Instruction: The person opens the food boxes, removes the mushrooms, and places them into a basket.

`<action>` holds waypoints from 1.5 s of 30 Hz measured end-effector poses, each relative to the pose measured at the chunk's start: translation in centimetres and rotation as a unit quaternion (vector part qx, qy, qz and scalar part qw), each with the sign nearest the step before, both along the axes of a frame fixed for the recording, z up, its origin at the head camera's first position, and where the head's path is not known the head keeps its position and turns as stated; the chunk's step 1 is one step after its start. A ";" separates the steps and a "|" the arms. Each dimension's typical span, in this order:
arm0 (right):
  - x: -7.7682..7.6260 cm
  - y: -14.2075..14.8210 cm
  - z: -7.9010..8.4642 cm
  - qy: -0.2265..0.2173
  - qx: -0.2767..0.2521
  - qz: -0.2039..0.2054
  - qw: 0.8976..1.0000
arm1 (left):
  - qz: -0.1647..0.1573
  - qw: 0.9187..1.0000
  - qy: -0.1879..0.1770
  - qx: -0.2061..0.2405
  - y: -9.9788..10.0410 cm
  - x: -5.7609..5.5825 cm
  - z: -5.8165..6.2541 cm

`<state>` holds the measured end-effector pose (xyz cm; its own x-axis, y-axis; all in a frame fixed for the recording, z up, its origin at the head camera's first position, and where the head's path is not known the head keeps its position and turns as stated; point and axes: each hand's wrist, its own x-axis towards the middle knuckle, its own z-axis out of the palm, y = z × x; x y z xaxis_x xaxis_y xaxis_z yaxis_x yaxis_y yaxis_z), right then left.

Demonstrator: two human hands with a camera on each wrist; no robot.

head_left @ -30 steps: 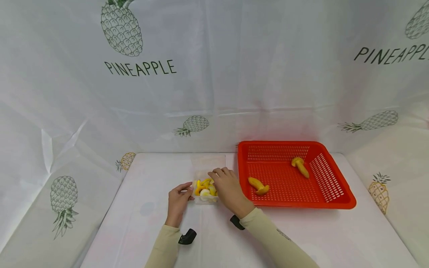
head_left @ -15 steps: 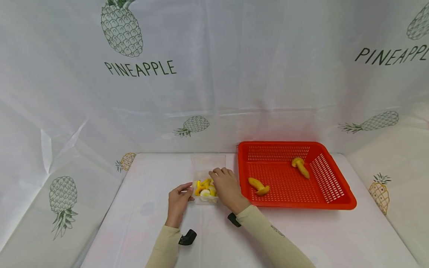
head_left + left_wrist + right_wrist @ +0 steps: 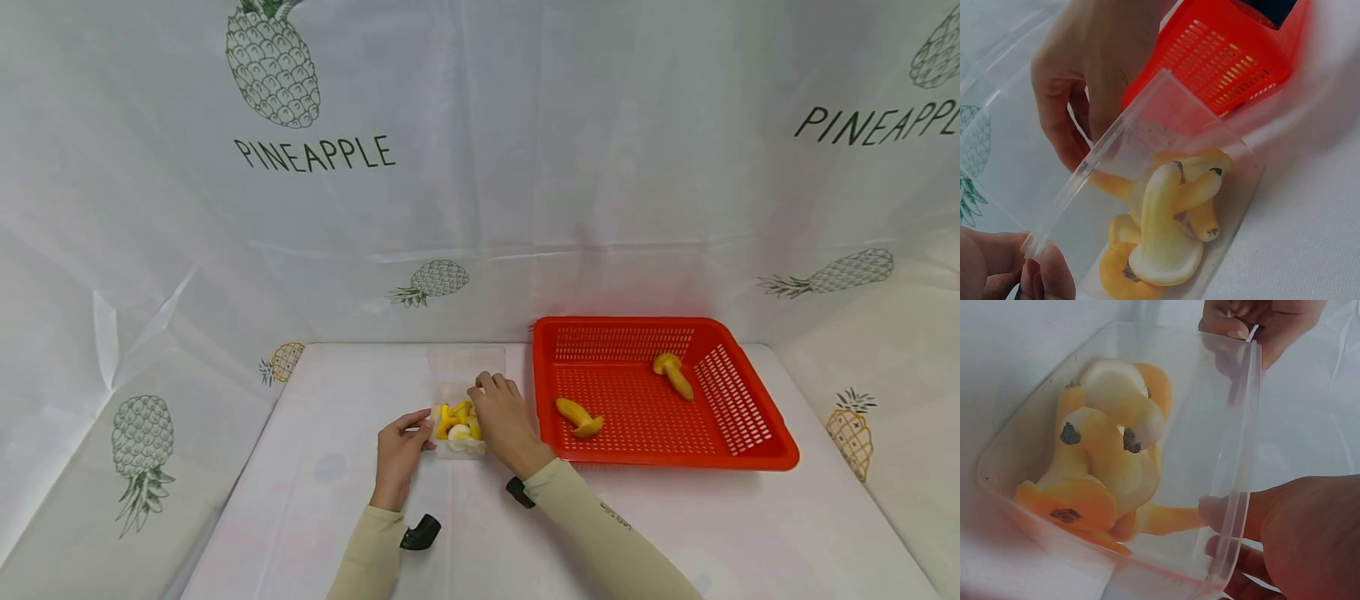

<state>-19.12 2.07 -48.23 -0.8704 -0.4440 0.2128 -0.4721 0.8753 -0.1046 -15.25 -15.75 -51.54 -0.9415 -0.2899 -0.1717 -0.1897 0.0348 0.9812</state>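
Resting on a white cloth-covered table (image 3: 315,500), left of the middle, a clear plastic rectangular container (image 3: 460,455) is steadied by the left hand (image 3: 397,454), by whose thumb and fingers its rim is pinched at the left. A heap of yellow-and-white mushroom-shaped pieces (image 3: 1169,231) with dark-marked stem ends is held in the container, seen through its walls. By the right hand (image 3: 510,425), bent down at the container's right side, the end of one orange-yellow mushroom stem (image 3: 1172,520) is held between thumb and fingertips, the rest of that piece being partly hidden in the heap. Just beyond the container, a flat sheet of clear plastic (image 3: 467,362) is laid on the table. To the right, a red perforated plastic basket (image 3: 622,396) is placed, in which two yellow mushroom-shaped pieces are set well apart: one at the near left (image 3: 580,418), one toward the far right (image 3: 672,375). Both forearms are covered by cream sleeves (image 3: 611,533). The far side is closed off by a pale sheet printed with pineapples (image 3: 525,208).
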 end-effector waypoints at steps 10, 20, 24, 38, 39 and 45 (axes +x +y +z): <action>-0.1 -0.2 0.1 -0.019 -0.038 -0.011 0.999 | 0.003 1.000 -0.004 0.004 0.0 0.1 0.0; -0.5 -0.4 -0.2 -0.018 -0.033 -0.028 0.999 | 0.004 1.000 -0.004 0.007 0.0 0.1 0.0; -0.7 -0.3 -0.6 0.001 -0.043 -0.039 0.998 | 0.005 1.000 -0.004 0.004 0.0 0.1 -0.1; -0.1 1.9 0.9 0.122 -0.166 -0.003 0.979 | 0.004 1.000 -0.004 0.003 0.1 0.0 0.0; 0.0 2.1 1.1 0.129 -0.172 -0.001 0.977 | 0.004 1.000 -0.004 0.004 0.1 0.0 0.1; 1.0 3.8 2.7 0.170 -0.221 0.010 0.960 | 0.005 1.000 -0.004 0.005 0.0 0.0 0.1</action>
<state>-18.16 5.86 -45.50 -0.7102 -0.2608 0.6539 -0.5604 0.7716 -0.3009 -15.22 -15.73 -51.48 -0.9375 -0.2966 -0.1820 -0.1974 0.0225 0.9801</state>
